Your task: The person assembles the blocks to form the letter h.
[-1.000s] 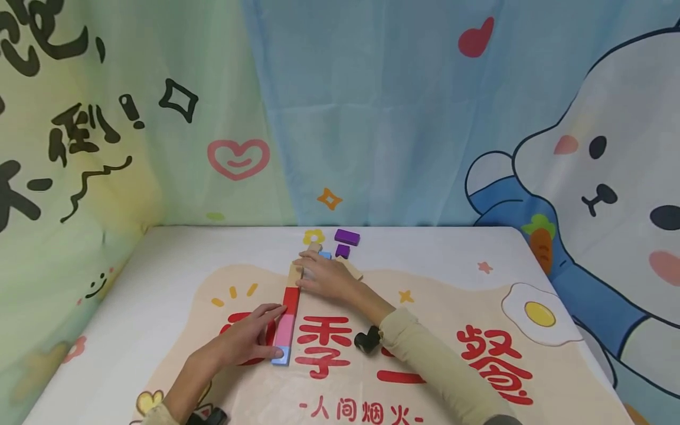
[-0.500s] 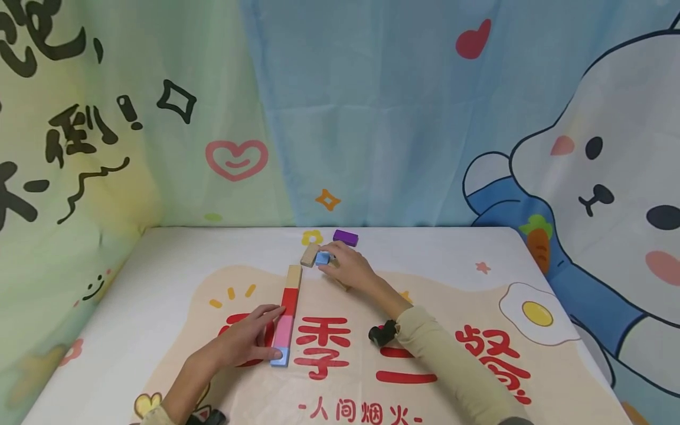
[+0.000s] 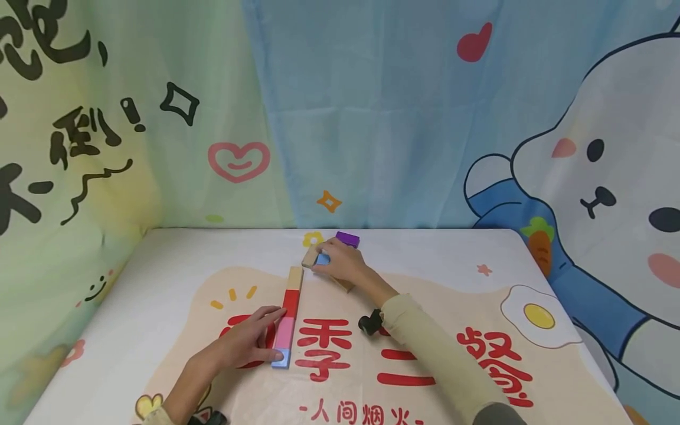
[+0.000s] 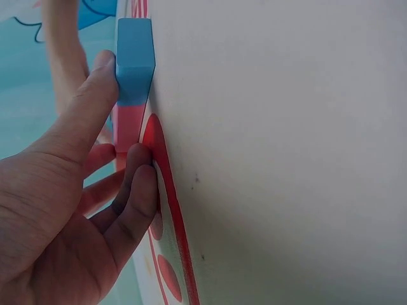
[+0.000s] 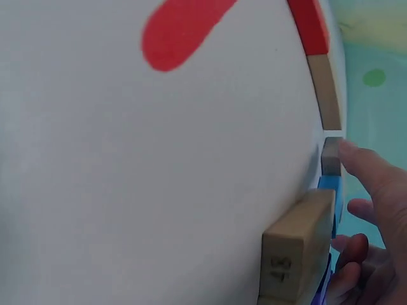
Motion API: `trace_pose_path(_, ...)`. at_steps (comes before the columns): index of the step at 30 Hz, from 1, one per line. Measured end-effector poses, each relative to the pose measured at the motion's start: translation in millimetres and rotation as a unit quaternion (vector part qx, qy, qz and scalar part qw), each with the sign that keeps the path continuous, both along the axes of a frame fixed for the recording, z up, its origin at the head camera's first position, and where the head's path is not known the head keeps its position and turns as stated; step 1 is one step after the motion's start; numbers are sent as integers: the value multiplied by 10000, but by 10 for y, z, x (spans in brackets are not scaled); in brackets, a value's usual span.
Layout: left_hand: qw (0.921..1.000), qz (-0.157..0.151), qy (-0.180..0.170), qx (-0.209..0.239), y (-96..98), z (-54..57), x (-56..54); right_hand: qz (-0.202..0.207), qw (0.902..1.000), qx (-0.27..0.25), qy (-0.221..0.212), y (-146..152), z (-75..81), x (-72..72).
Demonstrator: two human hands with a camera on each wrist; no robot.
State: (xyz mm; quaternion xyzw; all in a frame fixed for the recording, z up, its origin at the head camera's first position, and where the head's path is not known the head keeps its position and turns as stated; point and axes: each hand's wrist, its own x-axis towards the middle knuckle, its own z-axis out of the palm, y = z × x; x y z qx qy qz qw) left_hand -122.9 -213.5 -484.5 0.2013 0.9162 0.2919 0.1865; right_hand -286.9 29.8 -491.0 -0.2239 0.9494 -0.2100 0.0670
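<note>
A straight row on the table runs from a blue block (image 3: 281, 358) through a pink block (image 3: 284, 332) and a red block (image 3: 290, 303) to a plain wooden block (image 3: 294, 277). My left hand (image 3: 241, 341) rests at the row's left side. Its thumb (image 4: 102, 79) touches the blue block, and its fingertips reach the pink and red ones. Beyond the row, my right hand (image 3: 342, 260) reaches over a loose wooden block (image 3: 310, 256) and a loose blue block (image 3: 323, 258). The right thumb (image 5: 356, 162) touches that wooden block; I cannot tell whether the hand grips it.
A purple block (image 3: 347, 238) lies near the table's back edge. Another wooden block, marked 48 (image 5: 283, 267), stands beside the loose blue one, partly under the right hand. A printed cloth (image 3: 435, 277) covers the table, and a curtain (image 3: 372, 147) hangs behind.
My right hand has left the row's far end and moved right and back to the loose blocks, then slightly left over the wooden one. My left hand has stayed in place.
</note>
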Motion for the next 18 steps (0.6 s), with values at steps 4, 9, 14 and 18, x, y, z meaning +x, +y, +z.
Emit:
trace_pose_path(4, 10000, -16, -6, 36, -3, -7, -2, 56, 9993, 293, 208, -87, -23, -25)
trace_pose_path(9, 10000, -21, -6, 62, -4, -8, 3, -77, 9986, 363, 389, -153, -32, -10)
trace_pose_path(14, 10000, -27, -11, 55, -8, -5, 0, -312, 9977, 366, 479, -146, -44, -34)
trace_pose_path(18, 10000, -34, 8, 76, -13, -7, 6, -426, 9969, 284, 602, -109, -43, -78)
